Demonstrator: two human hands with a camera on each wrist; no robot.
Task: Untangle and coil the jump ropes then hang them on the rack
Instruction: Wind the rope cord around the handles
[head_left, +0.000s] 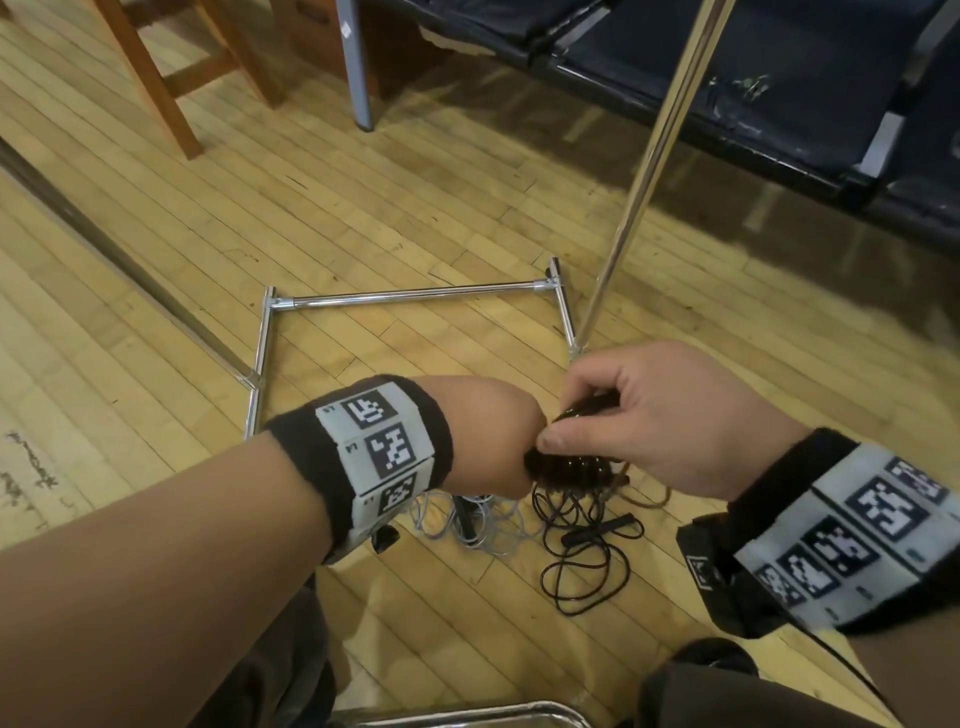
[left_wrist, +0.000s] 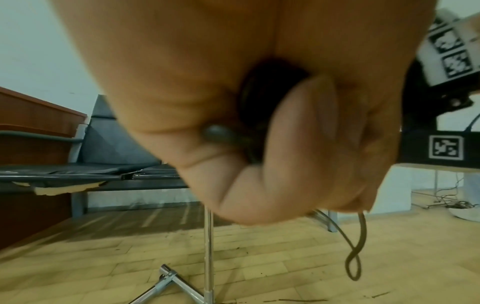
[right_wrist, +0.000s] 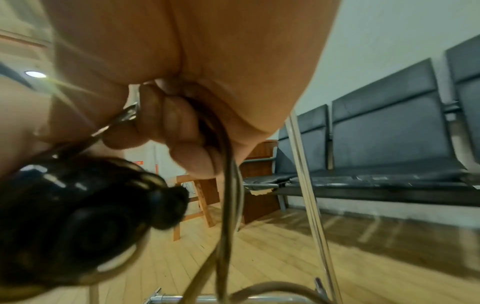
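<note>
My left hand (head_left: 493, 431) grips a pair of black jump-rope handles (head_left: 566, 465) with cord wound round them; its fingers curl round the dark bundle (left_wrist: 259, 102) in the left wrist view. Just to the right, my right hand (head_left: 587, 423) pinches a cord at the top of the same bundle (right_wrist: 78, 205), and a brownish cord (right_wrist: 228, 174) runs down through its curled fingers. Beneath the hands, a loose black rope (head_left: 582, 561) and a grey rope (head_left: 467, 525) lie tangled on the floor. The chrome rack (head_left: 415, 295) stands just beyond, its upright pole (head_left: 649, 171) rising at the right.
Wooden chair legs (head_left: 156, 78) stand at the far left and a row of dark padded seats (head_left: 779, 78) runs along the back right. A metal strip (head_left: 104, 244) crosses the wooden floor at the left. A chrome bar (head_left: 467, 712) sits by my knees.
</note>
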